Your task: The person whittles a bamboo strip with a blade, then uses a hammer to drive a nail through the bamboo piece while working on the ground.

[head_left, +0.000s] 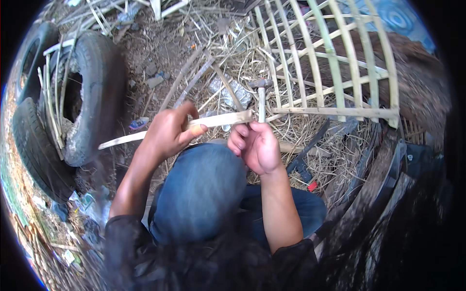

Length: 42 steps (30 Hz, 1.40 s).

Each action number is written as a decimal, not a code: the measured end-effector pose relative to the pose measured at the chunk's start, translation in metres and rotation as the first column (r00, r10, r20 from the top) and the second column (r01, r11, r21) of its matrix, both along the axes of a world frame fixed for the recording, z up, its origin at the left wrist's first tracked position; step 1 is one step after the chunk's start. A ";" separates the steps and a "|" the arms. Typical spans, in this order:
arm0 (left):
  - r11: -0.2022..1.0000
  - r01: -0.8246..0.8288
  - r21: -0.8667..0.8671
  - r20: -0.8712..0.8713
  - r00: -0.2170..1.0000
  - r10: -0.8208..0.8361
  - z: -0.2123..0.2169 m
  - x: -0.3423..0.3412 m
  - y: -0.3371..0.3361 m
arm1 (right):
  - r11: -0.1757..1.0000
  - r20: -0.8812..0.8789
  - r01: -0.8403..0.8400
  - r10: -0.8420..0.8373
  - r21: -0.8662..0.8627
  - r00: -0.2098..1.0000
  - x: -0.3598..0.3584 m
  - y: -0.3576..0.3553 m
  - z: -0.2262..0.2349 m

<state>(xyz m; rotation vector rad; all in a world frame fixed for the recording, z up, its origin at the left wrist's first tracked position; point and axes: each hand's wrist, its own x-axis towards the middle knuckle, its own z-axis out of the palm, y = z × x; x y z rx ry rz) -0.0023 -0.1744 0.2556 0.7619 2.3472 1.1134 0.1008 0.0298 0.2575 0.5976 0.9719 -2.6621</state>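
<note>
My left hand is closed around a pale split bamboo strip, which lies crosswise above my raised knee. Its long thin end passes under my left hand and out toward the tires. Just below the strip's right end is my right hand, palm turned up and fingers curled in, the thumb near the index finger. Whatever those fingers pinch, if anything, is too small to make out. Beyond that end a hammer lies with its head away from me. A bamboo lattice panel rests at the upper right.
Old tires lie at left, with bamboo strips leaning on one. A dark long-bladed knife lies right of my right hand. Shavings litter the ground. A weathered log lies beyond the lattice; thin sticks are piled lower left.
</note>
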 end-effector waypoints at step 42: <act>0.770 0.574 -0.280 -0.448 0.631 -0.633 0.089 0.152 -0.085 | 0.908 0.031 -0.264 0.289 -0.326 0.957 0.224 -0.067 0.079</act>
